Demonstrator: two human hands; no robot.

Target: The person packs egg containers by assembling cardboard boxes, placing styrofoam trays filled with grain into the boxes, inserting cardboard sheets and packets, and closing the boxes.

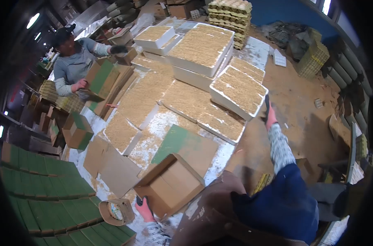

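Observation:
My left hand (144, 210), in a pink glove with dark fingertips, grips the near left edge of an open, shallow cardboard box (176, 180). The box is tilted and looks bare inside. My right hand (270, 114), gloved the same way, is at the right corner of a white tray (235, 105) filled with tan, grainy-looking material. This tray sits on top of other filled trays and juts out on the right; the fingers lie along its side and are partly hidden. Beneath the box lies a flat green-and-brown cardboard piece (182, 143).
Several filled white trays (200, 45) are stacked across the table. A co-worker (77, 61) at left handles a green-and-brown box (100, 80). Rows of green boxes (47, 188) stand lower left, beside a small container (116, 212). Egg trays (231, 18) are piled behind.

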